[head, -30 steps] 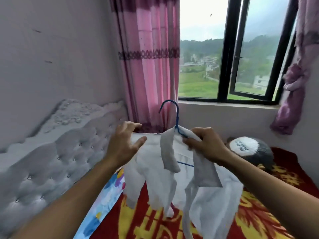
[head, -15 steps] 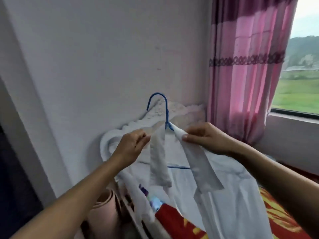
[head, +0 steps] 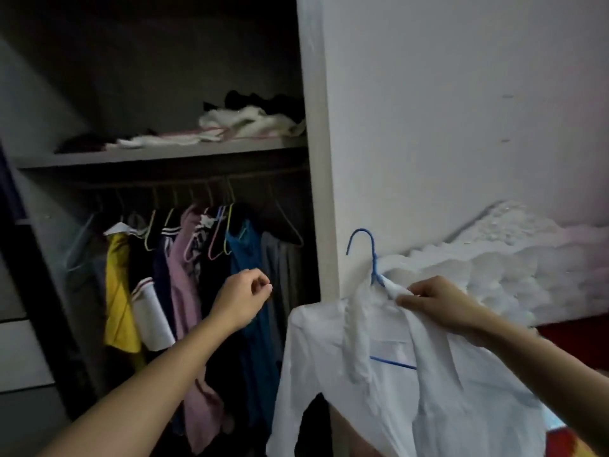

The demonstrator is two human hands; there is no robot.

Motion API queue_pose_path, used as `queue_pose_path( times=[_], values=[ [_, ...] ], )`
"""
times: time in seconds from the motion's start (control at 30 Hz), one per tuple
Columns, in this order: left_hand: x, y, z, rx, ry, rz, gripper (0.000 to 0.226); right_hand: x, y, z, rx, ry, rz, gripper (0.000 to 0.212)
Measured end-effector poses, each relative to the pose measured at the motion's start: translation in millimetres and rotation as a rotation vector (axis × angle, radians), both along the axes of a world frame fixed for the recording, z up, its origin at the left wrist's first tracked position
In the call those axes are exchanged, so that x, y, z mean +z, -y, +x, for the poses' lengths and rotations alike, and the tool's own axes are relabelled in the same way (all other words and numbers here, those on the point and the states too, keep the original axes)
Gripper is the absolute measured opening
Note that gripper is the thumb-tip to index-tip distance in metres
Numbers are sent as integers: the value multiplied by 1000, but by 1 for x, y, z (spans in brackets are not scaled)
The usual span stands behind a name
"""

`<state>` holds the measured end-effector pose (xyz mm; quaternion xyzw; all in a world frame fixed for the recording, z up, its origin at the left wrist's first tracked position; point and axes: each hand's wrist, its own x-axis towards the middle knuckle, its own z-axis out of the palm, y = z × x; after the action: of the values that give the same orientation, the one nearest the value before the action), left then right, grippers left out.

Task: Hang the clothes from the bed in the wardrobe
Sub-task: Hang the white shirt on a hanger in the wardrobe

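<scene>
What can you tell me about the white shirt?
The white shirt looks like thin, crumpled cloth with a collar and long sleeves. It hangs open-fronted on a blue wire hanger, whose hook sticks up above the collar and whose bottom bar shows in the gap. The right hand pinches it at the collar, holding it up just outside the wardrobe, not yet hung inside.

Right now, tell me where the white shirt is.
The white shirt is lower right in the head view, on a blue hanger, its collar pinched by the right hand, right of the hung clothes.
</scene>
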<state>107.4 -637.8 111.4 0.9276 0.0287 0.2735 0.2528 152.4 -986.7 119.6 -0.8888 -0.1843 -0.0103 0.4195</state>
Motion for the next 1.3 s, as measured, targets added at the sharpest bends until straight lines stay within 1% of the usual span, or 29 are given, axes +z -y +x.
queue_pose_path(
  times=[0.1, 0.17, 0.2, 0.27, 0.33, 0.47, 0.53, 0.6, 0.7, 0.77, 0.87, 0.97, 1.03, 1.13, 1.23, 1.3],
  values=[
    [1, -49, -2, 64, -79, -24, 9, 9, -40, 1, -82, -154, 227, 31],
    [2, -70, 7, 82, -97, -45, 9, 19, -65, 3, -152, -227, 394, 30],
    [2, -78, 13, 85, -100, -68, 9, 23, -76, 5, -189, -262, 442, 27],
    [3, -88, 31, 88, -111, -127, 9, 29, -96, 10, -227, -336, 498, 22],
    [4, -95, 53, 87, -128, -201, 10, 28, -112, 18, -197, -404, 543, 21],
    [11, -104, 113, 65, -180, -443, 9, 13, -137, 42, -173, -472, 630, 17],
    [15, -103, 149, 55, -181, -539, 9, 4, -148, 58, -192, -475, 641, 17],
    [18, -99, 187, 39, -180, -630, 10, -5, -154, 73, -201, -451, 629, 25],
    [23, -92, 247, -5, -166, -806, 9, -14, -158, 95, -173, -373, 623, 15],
    [26, -86, 280, -48, -173, -919, 12, -17, -160, 104, -174, -340, 605, 15],
    [28, -76, 314, -158, -259, -1066, 17, -17, -160, 112, -164, -320, 587, 17],
    [27, -72, 334, -315, -361, -1235, 26, -12, -159, 110, -181, -315, 550, 18],
    [26, -72, 341, -349, -359, -1320, 25, -8, -163, 105, -212, -321, 541, 19],
    [23, -81, 344, -300, -301, -1327, 19, -4, -173, 95, -264, -292, 544, 18],
    [18, -102, 337, -268, -247, -1273, 29, -2, -191, 83, -317, -282, 526, 19],
    [18, -122, 327, -212, -207, -1262, 31, 3, -209, 76, -338, -266, 514, 21]
  ],
)
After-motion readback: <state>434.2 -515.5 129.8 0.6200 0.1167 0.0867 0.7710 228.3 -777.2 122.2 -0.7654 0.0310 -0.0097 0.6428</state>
